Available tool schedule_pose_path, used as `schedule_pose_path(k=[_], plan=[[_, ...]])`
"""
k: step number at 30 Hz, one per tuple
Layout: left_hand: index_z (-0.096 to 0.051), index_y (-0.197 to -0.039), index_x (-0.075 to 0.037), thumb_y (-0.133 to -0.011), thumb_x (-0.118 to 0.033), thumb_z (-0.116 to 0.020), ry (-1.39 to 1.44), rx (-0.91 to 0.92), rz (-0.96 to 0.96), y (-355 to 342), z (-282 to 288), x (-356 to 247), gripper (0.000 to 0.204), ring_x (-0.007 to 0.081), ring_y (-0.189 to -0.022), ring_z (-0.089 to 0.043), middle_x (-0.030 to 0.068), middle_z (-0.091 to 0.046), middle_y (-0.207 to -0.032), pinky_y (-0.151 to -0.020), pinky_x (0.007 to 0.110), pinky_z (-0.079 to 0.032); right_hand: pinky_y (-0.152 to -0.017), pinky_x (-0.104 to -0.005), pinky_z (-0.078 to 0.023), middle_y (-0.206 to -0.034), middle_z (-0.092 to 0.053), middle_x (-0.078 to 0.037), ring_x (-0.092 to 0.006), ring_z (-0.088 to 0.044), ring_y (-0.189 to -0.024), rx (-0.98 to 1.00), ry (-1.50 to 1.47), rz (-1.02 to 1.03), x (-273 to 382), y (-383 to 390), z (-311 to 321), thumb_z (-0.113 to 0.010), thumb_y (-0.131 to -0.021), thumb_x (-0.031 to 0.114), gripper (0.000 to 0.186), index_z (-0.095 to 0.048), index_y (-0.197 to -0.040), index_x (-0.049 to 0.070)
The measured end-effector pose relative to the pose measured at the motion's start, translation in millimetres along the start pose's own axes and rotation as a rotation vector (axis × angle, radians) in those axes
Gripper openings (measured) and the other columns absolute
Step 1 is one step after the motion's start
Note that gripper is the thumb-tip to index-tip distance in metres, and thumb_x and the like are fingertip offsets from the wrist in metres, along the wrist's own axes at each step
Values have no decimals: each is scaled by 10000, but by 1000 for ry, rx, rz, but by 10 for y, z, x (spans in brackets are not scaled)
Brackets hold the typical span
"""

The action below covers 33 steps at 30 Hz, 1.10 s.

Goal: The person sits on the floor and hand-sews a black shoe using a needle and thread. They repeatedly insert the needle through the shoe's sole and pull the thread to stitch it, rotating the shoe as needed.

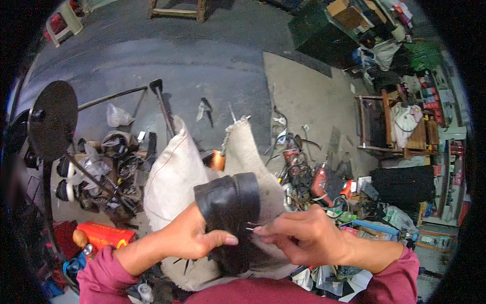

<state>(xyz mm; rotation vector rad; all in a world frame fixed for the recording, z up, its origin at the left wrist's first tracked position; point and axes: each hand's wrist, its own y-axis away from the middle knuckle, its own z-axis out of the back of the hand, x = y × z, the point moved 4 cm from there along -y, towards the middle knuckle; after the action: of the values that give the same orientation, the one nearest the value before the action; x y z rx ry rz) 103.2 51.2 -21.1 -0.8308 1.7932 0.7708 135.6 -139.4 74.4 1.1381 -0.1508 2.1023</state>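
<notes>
A black leather boot (228, 202) lies across my lap on a pale canvas cloth (174, 172), its shaft pointing away from me. My left hand (195, 235) grips the boot from the left. The thumb rests on top and the other fingers are hidden by the leather. At the boot's right side my right hand (309, 235) is closed in a pinch. Between its thumb and forefinger is a thin pale strand (250, 228), close to the leather; whether it is thread or a needle is too small to tell.
Tools and shoe parts crowd the floor at left, beside a round black disc on a stand (53, 120). A red power tool (320, 182) lies at right among cables and clutter. Further right is a wooden-framed chair (387, 121). A red box (107, 234) sits near my left forearm.
</notes>
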Motion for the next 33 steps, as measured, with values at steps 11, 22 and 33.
schedule_pose_path(k=[11, 22, 33], plan=[[-510, -1371, -21, -794, -11, -784, -15, 18, -37, 28, 8, 53, 639, 195, -1197, -550, 84, -585, -1304, -1055, 355, -416, -556, -456, -524, -729, -662, -166, -372, -677, -676, 76, 39, -92, 105, -128, -73, -697, -852, 80, 172, -595, -990, 77], [-595, -1283, -19, -843, -123, -757, -21, -99, 58, 240, -208, -72, 481, 155, -1127, -563, 41, -643, -1213, -1022, 348, -436, -636, -373, -561, -766, -709, -146, -297, -728, -705, 0, -140, -86, -75, 76, -83, -740, -879, 135, 173, -628, -975, 46], [-663, -842, 13, -868, -89, -715, -853, -677, -251, 973, -249, -540, 117, 212, -686, -655, 152, -689, -881, -651, 312, -501, -658, -306, -550, -776, -732, -132, -157, -708, -700, -110, -243, -37, -212, 353, -100, -730, -896, 122, 183, -628, -973, -9]])
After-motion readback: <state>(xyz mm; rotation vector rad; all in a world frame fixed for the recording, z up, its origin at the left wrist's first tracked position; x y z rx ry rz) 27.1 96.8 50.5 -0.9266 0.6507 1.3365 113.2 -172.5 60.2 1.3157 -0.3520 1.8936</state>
